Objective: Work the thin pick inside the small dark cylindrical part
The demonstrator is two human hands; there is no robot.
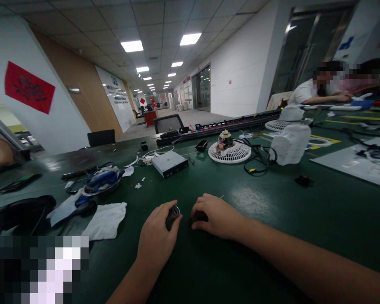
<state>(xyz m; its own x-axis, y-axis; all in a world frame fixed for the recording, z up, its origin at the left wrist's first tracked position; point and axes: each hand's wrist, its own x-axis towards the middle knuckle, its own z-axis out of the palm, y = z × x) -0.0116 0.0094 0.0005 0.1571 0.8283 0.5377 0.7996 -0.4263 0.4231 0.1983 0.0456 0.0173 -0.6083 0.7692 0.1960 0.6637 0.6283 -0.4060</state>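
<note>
Both of my hands are over the green tabletop [190, 261], a short gap apart. In my left hand [155, 232], a small dark cylindrical piece with a shiny metal ring at its end [175, 210] is pinched between thumb and fingers. My right hand [220, 216] curls its fingers around a dark object [200, 216], mostly covered, whose kind I cannot make out. A thin light-coloured tip pokes out behind the right knuckles. Beyond the hands lies a flat silver box with a black front [170, 164], resembling a disc drive.
A white fan grille with an exposed motor [229, 153], black cables [261, 162] and a white housing [289, 145] stand behind my right hand. A crumpled white cloth [106, 221] and a bowl with blue items [103, 181] lie left. People sit at the far right and left edge.
</note>
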